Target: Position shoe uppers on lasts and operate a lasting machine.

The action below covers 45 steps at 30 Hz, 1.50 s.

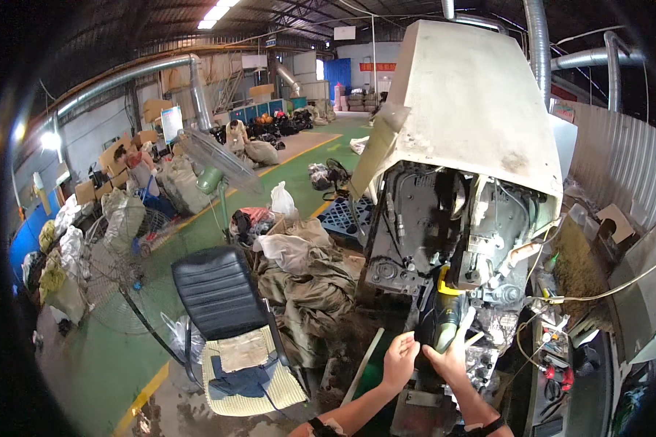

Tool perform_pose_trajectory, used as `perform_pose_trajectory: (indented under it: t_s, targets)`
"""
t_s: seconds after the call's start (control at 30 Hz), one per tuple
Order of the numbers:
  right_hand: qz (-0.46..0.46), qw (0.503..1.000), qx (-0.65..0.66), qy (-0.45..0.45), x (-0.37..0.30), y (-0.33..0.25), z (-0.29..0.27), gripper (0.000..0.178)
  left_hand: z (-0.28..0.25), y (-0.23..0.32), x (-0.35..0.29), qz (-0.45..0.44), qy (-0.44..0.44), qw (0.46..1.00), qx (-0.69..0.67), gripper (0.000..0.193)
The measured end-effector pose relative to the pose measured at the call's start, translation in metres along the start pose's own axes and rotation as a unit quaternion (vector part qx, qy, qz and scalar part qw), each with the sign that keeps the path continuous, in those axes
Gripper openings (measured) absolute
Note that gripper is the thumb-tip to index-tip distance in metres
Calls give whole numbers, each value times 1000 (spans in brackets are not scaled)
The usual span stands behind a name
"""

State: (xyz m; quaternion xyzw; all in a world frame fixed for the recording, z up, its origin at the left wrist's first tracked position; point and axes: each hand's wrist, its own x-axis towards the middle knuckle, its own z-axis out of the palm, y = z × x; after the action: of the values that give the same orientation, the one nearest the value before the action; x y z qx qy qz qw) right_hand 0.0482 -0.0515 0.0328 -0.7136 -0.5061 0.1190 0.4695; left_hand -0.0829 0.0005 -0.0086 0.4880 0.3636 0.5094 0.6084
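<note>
My right hand [453, 360] is wrapped round the near end of a rounded dark piece with a pale green end [448, 324]; its exact kind is unclear. The piece sits low at the mouth of a large machine with a cream-coloured hood [481, 95], just below a yellow part [446, 280]. Close by on the left, my left hand [399, 358] has its fingers curled together; whatever they hold, if anything, is hidden. The machine's greasy metal front [415, 218] rises directly beyond both hands.
A black office chair [219, 291] with a padded seat stands left, near a large floor fan [116, 269]. Dark cloth sacks [302, 291] lie beside the machine. Tools and red-handled pliers [561, 379] rest at right, with a hanging cable [619, 291]. Another person [237, 135] is far back.
</note>
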Motion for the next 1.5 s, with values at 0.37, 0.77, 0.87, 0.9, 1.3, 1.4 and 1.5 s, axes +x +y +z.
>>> perform_pose_trajectory:
  t_s: [0.37, 0.77, 0.87, 0.9, 1.3, 1.4, 1.5]
  targets:
    - [187, 948, 247, -70, -15, -44, -59, 124, 7, 26, 28, -1, -6, 985, -171, 64]
    - [-69, 997, 18, -37, -233, -46, -130, 145, 65, 102, -54, -101, -330, 919, -191, 41]
    - [-58, 989, 134, 2, -278, -45, -162, 113, 98, 85, -74, -218, -323, 869, -305, 33]
    - [-41, 998, 55, 7, -289, -42, -170, 118, 109, 77, -76, -252, -337, 865, -275, 33]
    - [244, 758, 336, 502, -427, 76, -285, 81, 282, -93, -259, -431, -401, 808, 33, 46]
    - [262, 588, 420, 640, -493, 144, -343, 58, 300, -121, -307, -407, -512, 756, 22, 63]
    - [285, 579, 317, 695, -586, 199, -417, 47, 305, -145, -313, -248, -555, 789, 83, 69]
